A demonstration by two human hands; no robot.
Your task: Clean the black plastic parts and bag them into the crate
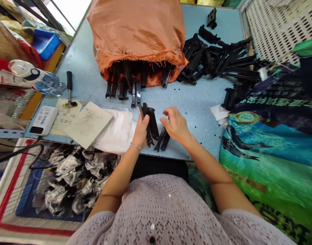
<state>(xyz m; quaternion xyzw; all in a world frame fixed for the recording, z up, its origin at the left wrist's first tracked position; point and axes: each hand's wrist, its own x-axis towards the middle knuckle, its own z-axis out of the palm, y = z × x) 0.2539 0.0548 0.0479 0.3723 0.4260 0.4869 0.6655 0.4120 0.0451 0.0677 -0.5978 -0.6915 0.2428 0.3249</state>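
My left hand (141,131) is wrapped round long black plastic parts (152,124) held upright over the table's front edge. A thin metallic edge shows beside its thumb. To the right, my right hand (176,125) hovers with thumb and fingers apart and bent, nothing visible between them. Just below it, more black parts (162,139) rest on the blue table (194,112). An orange woven sack (137,30) lies ahead, its frayed mouth towards me, with several similar black parts poking out.
A heap of black parts (209,58) lies at the back right, beside a green-blue printed sack (270,149). On the left are a brush (69,85), a white device (44,119), a card (89,124) and white plastic sheet (117,132). Below stands a crate (7,190) of bagged items.
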